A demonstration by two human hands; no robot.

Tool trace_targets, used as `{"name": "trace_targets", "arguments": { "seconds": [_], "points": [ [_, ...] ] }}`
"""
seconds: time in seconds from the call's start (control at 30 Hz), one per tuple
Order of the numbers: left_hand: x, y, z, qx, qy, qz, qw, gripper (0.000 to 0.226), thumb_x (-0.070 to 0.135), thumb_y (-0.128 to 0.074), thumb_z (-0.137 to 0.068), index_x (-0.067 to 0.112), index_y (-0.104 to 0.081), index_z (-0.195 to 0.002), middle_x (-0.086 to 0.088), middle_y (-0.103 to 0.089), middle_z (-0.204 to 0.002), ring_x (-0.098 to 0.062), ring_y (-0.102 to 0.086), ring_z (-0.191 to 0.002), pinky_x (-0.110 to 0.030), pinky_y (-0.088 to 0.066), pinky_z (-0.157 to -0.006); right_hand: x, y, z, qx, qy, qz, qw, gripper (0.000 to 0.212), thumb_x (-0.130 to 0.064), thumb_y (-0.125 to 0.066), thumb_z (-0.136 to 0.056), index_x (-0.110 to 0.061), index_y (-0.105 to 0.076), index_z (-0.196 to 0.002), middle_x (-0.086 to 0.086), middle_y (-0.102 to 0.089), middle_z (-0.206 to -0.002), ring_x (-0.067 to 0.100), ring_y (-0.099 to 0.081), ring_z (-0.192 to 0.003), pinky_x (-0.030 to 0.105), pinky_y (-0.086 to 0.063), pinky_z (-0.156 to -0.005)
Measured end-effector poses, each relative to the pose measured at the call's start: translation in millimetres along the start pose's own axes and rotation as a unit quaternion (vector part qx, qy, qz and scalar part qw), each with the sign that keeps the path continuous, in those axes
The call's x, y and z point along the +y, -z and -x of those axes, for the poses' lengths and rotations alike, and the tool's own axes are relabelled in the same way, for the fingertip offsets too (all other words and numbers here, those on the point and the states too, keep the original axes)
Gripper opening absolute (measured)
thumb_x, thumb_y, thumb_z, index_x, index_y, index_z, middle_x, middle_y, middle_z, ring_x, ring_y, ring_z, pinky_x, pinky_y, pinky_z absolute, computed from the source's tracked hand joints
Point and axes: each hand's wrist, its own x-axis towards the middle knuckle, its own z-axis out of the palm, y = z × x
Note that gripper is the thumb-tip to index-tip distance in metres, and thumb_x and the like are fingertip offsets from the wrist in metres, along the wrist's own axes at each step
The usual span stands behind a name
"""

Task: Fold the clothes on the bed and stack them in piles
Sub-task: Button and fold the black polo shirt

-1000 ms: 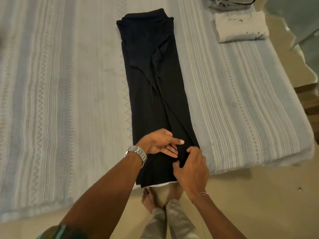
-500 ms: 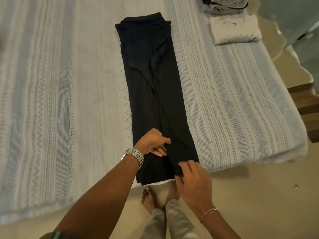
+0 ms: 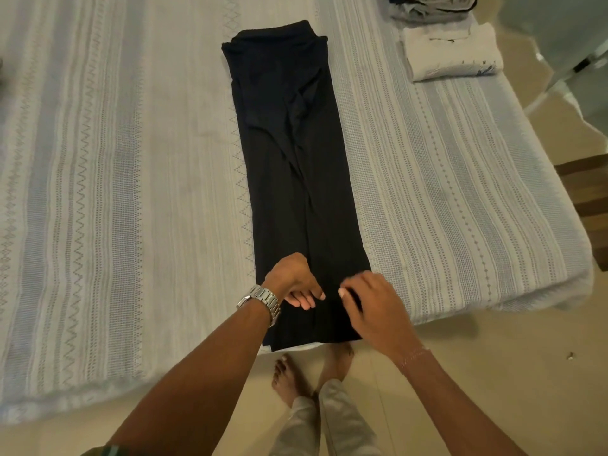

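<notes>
Black trousers (image 3: 296, 166) lie lengthwise on the striped bed (image 3: 131, 192), waistband at the far end and hems hanging over the near edge. My left hand (image 3: 292, 281), with a metal watch on its wrist, rests on the left leg near the hem, fingers pointing right. My right hand (image 3: 371, 304) is on the right leg just beside it, thumb and curled fingers pinching a fold of the black cloth. The two hands are a short gap apart.
A folded white garment (image 3: 450, 54) and a pile of grey folded clothes (image 3: 431, 4) sit at the bed's far right corner. Wooden furniture (image 3: 589, 199) stands right of the bed. My bare feet (image 3: 289, 380) are on the tiled floor at the bed's edge.
The hands, touching a second ago, have drawn apart. My right hand dipped toward the hem and came back up pinching cloth. My left hand stayed on the left leg.
</notes>
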Motion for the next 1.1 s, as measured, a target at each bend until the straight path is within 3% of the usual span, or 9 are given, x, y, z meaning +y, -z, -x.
{"name": "trace_targets", "arguments": {
  "seconds": [0.07, 0.17, 0.3, 0.4, 0.5, 0.63, 0.8, 0.93, 1.1],
  "points": [
    [2, 0, -1, -0.017, 0.021, -0.018, 0.999, 0.017, 0.021, -0.076, -0.09, 0.01, -0.068, -0.08, 0.0, -0.074, -0.067, -0.011, -0.07, -0.066, -0.022, -0.056, -0.068, 6, -4, -23, 0.008, -0.001, -0.007, 1.0, 0.032, -0.029, -0.051, -0.104, -0.016, -0.059, -0.132, 0.002, -0.057, -0.132, 0.017, -0.054, -0.119, 0.033, -0.051, -0.099],
    [3, -1, -3, -0.027, 0.04, -0.025, 0.998, 0.018, 0.024, -0.075, -0.092, 0.012, -0.068, -0.081, 0.001, -0.074, -0.069, -0.009, -0.069, -0.068, -0.021, -0.055, -0.07, 18, -20, -47, -0.074, 0.014, 0.04, 0.996, 0.052, -0.039, -0.037, -0.107, -0.02, -0.037, -0.156, 0.006, -0.032, -0.163, 0.024, -0.028, -0.151, 0.04, -0.031, -0.122],
    [-1, -1, -4, -0.037, 0.053, -0.02, 0.998, 0.018, 0.027, -0.075, -0.092, 0.013, -0.068, -0.083, 0.003, -0.074, -0.07, -0.007, -0.069, -0.07, -0.02, -0.053, -0.071, 25, -36, -62, -0.146, -0.08, 0.148, 0.975, 0.069, -0.055, -0.007, -0.102, -0.025, -0.008, -0.163, 0.008, -0.003, -0.171, 0.036, 0.001, -0.157, 0.053, -0.007, -0.126],
    [-1, 1, -5, -0.038, 0.044, -0.033, 0.998, 0.019, 0.029, -0.076, -0.09, 0.013, -0.068, -0.083, 0.003, -0.074, -0.069, -0.008, -0.07, -0.069, -0.022, -0.054, -0.076, 13, -37, -79, -0.12, -0.097, 0.169, 0.973, 0.071, -0.054, -0.005, -0.102, -0.017, -0.008, -0.163, 0.015, -0.001, -0.17, 0.037, 0.002, -0.156, 0.054, 0.0, -0.124],
    [2, 11, -3, -0.034, 0.028, -0.06, 0.997, 0.022, 0.033, -0.078, -0.088, 0.014, -0.069, -0.082, 0.002, -0.074, -0.072, -0.009, -0.069, -0.068, -0.024, -0.054, -0.08, 10, -33, -101, -0.094, -0.056, 0.157, 0.982, 0.063, -0.044, -0.011, -0.108, -0.015, -0.01, -0.163, 0.012, -0.005, -0.17, 0.03, -0.002, -0.157, 0.05, -0.005, -0.126],
    [8, 44, -5, 0.11, -0.024, -0.017, 0.994, 0.022, 0.034, -0.075, -0.089, 0.012, -0.072, -0.083, 0.003, -0.073, -0.064, -0.009, -0.066, -0.056, -0.025, -0.053, -0.065, 14, -33, -140, -0.133, 0.012, 0.123, 0.983, 0.068, -0.043, -0.002, -0.102, -0.013, -0.011, -0.163, 0.008, -0.006, -0.171, 0.026, -0.004, -0.158, 0.049, -0.015, -0.127],
    [34, 88, -22, 0.351, -0.137, 0.075, 0.923, 0.019, 0.026, -0.07, -0.087, 0.011, -0.07, -0.075, 0.0, -0.071, -0.067, -0.014, -0.068, -0.067, -0.031, -0.057, -0.071, 25, -40, -196, -0.108, 0.026, 0.135, 0.985, 0.063, -0.042, -0.012, -0.106, -0.013, -0.019, -0.162, 0.01, -0.014, -0.169, 0.028, -0.011, -0.157, 0.047, -0.007, -0.125],
    [66, 120, -40, 0.44, -0.188, 0.092, 0.873, 0.007, 0.021, -0.068, -0.091, 0.019, -0.065, -0.084, 0.006, -0.067, -0.071, -0.007, -0.064, -0.067, -0.025, -0.052, -0.066, 34, -42, -246, -0.087, 0.043, 0.131, 0.987, 0.059, -0.039, -0.015, -0.108, -0.013, -0.024, -0.161, 0.01, -0.019, -0.168, 0.026, -0.012, -0.157, 0.045, -0.008, -0.126],
    [108, 159, -64, 0.479, -0.193, 0.102, 0.85, 0.018, 0.029, -0.073, -0.091, 0.021, -0.057, -0.097, 0.008, -0.063, -0.076, -0.004, -0.061, -0.068, -0.016, -0.043, -0.06, 54, -36, -304, -0.082, 0.083, 0.129, 0.985, 0.057, -0.035, -0.02, -0.109, -0.012, -0.022, -0.161, 0.009, -0.019, -0.168, 0.025, -0.013, -0.157, 0.041, -0.007, -0.126]
  ]
}}
